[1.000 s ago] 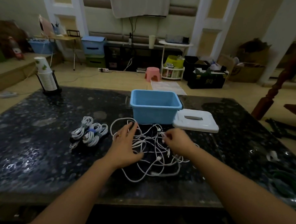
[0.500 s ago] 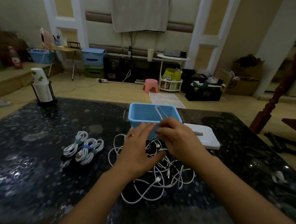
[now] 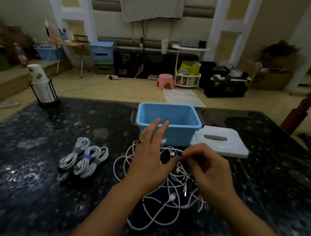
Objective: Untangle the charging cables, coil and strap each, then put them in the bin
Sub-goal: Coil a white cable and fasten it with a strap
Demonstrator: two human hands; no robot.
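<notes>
A tangle of white charging cables lies on the dark stone table, just in front of the blue bin. My left hand hovers over the tangle's left side with fingers spread and straight, holding nothing. My right hand is curled over the right side of the tangle, its fingertips pinching a cable near the top of the pile. Three coiled and strapped white cables lie to the left of the tangle. The bin looks empty inside.
The bin's white lid lies flat to the right of the bin. A stack of paper cups in a black holder stands at the table's far left corner. Beyond the table is a cluttered floor.
My right hand has come down from the bin's rim to the tangle and pinches a cable. My left hand has lifted and spread its fingers. The camera tilted slightly.
</notes>
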